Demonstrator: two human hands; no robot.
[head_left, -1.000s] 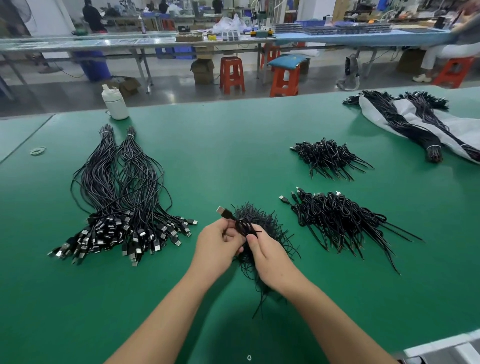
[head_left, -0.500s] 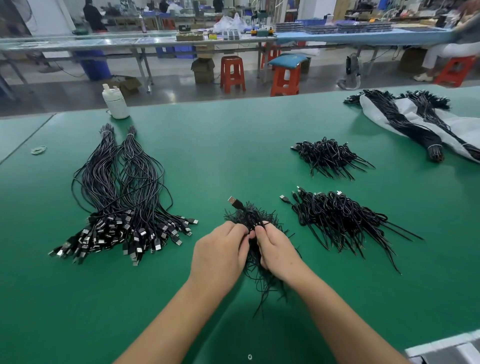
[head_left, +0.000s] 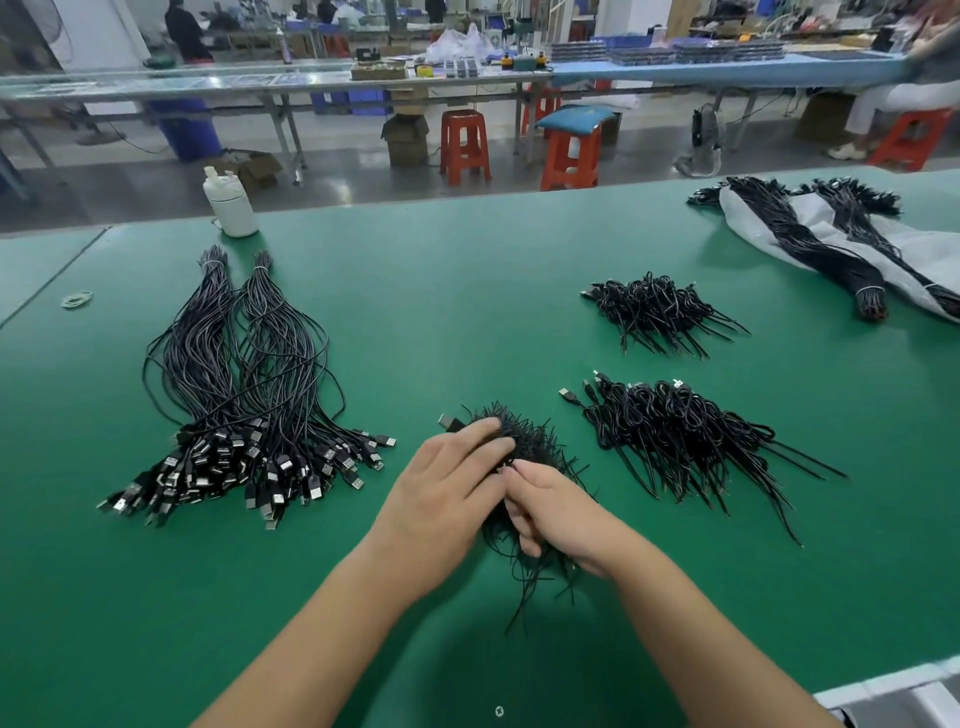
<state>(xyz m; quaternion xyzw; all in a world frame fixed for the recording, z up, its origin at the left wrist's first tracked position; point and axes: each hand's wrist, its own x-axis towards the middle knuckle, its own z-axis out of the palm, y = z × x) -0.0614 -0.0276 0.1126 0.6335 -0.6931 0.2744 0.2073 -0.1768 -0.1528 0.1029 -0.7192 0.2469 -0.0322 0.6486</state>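
Head view, count: two hands, one heap of short black strands, two long banded cable bundles on the left, two piles of coiled cables on the right (near pile, far pile), two further bundles on a white bag at the far right, one white bottle, and one small cluster of rubber bands. The heap lies in the near middle of the green table, directly under both hands, with one USB plug projecting past the left fingertips. The left hand lies over the heap with fingers nearly straight. Its thumb is hidden, so a clamp cannot be confirmed. The right hand is clenched, fingers curled round strands of the heap. Edges: the far table edge runs just behind the bottle, and the near edge shows only at the lower right corner. Bare green surface lies open between the heap and the left bundles and across the middle toward the far edge. The near coiled pile sits close on the right. Against the frame one second earlier, the left fingers have gone from curled to flat, and both hands sit lower on the heap.
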